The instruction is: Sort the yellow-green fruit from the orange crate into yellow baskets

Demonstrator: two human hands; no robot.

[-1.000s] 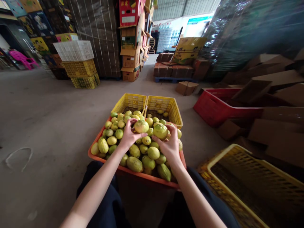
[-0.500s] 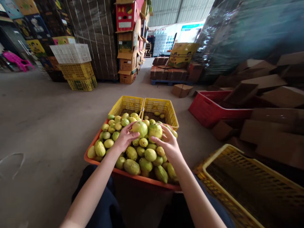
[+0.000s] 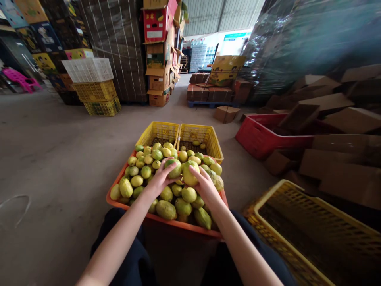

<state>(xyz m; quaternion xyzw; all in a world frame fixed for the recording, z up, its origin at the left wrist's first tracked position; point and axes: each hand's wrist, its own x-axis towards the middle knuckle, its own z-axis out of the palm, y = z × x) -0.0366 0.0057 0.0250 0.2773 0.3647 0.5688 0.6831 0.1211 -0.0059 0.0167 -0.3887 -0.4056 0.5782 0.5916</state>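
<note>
1. Head view, left hand (image 3: 160,178): the fingers grasp a green-yellow fruit (image 3: 175,168), raised over the heap; some fingertips are hidden behind it.
2. Head view, right hand (image 3: 205,186): the thumb lies across the near face of a paler fruit (image 3: 189,174), grasped just beside the first. The other fingers are partly concealed; whether the two fruits touch cannot be told.
3. Head view, heap of fruit (image 3: 166,209): yellow to green pieces fill an orange crate (image 3: 184,227) in front of the person's knees. Hands and forearms mask part of the heap, and the lower layers are covered.
4. Head view, beyond the heap: two yellow crates (image 3: 212,139) stand side by side, their near walls largely obscured; a few pieces show in the right one.
5. Head view, right side: a larger yellow crate (image 3: 285,185) is cut off by the frame; a red crate (image 3: 253,137) is partly covered by cardboard (image 3: 342,180). The wrapped stack (image 3: 315,35) above is blurred, its contents indistinct.
</note>
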